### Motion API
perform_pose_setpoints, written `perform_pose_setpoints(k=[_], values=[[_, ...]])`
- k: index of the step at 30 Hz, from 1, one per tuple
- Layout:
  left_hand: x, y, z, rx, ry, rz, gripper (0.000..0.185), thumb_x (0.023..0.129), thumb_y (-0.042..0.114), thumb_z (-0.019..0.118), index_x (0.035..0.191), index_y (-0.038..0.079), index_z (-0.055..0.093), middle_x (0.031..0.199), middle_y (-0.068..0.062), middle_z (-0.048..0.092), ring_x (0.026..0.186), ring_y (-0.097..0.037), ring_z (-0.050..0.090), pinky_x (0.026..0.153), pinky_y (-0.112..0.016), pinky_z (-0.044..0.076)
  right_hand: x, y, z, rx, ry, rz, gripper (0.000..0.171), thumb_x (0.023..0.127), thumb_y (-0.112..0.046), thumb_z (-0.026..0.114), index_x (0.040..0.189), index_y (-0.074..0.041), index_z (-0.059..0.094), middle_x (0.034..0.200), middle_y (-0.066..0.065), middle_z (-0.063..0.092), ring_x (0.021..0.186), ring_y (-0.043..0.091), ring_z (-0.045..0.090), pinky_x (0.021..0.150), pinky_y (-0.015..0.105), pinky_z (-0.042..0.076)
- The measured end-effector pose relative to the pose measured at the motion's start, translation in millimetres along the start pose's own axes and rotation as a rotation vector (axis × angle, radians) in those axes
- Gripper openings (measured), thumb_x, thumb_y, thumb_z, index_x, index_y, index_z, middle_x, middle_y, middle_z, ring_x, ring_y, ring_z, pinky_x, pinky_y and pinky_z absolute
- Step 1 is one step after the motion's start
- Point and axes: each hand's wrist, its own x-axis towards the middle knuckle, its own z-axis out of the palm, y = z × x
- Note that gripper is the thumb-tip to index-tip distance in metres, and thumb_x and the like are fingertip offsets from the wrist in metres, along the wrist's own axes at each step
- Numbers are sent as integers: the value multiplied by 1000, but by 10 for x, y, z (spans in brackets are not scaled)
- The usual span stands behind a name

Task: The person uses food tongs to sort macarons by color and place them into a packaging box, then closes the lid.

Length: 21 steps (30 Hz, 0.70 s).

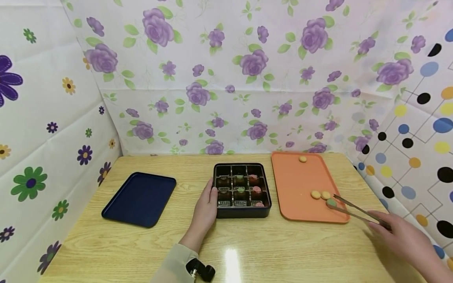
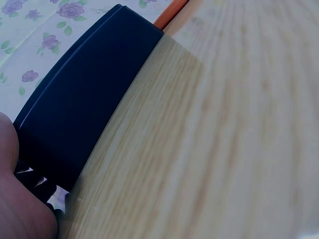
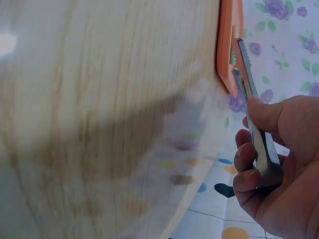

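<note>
A dark box with a divided clear insert stands mid-table. Pink macarons sit in its right column and green macarons in its middle column. My left hand lies along the box's left side, touching it, thumb near the rim; some fingers are hidden. My right hand grips metal tongs over the orange tray's near right corner. The tong tips stand apart about a green macaron; whether both touch it I cannot tell. Beside it lie two yellow macarons.
The orange tray is right of the box, with one more yellow macaron near its far edge. On the left lies a dark blue tray. Patterned cloth walls border the wooden table at the back and sides.
</note>
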Motion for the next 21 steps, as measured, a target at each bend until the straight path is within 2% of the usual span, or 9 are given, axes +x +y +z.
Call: perform_pose_setpoints(k=[5, 12, 16, 21], values=[[-8, 16, 2, 3, 5, -3, 58, 124, 33, 37, 177, 13, 28, 180, -12, 29, 165, -39, 25, 132, -62, 24, -22, 14, -1, -3, -4, 10, 49, 117, -33, 60, 147, 5, 65, 77, -1, 53, 66, 20, 47, 57, 32, 37], [-10, 24, 1, -3, -2, -1, 58, 124, 34, 37, 177, 14, 27, 180, -13, 28, 165, -40, 25, 132, -63, 24, -16, 20, 1, -21, 14, 1, 43, 116, -31, 63, 144, 2, 69, 79, -2, 56, 66, 19, 46, 59, 35, 37], [-5, 31, 2, -8, -5, 9, 58, 124, 33, 37, 177, 14, 27, 180, -13, 28, 165, -40, 25, 132, -64, 24, -4, 22, -7, -35, 26, -9, 38, 114, -26, 67, 140, 1, 71, 88, 1, 66, 69, 19, 48, 61, 37, 39], [-6, 29, -1, -8, -2, 3, 58, 124, 34, 37, 177, 14, 28, 180, -12, 29, 165, -40, 25, 132, -64, 24, 0, 25, -15, -50, 58, -20, 34, 111, -24, 71, 136, -2, 75, 107, 16, 76, 74, 19, 54, 62, 39, 43]])
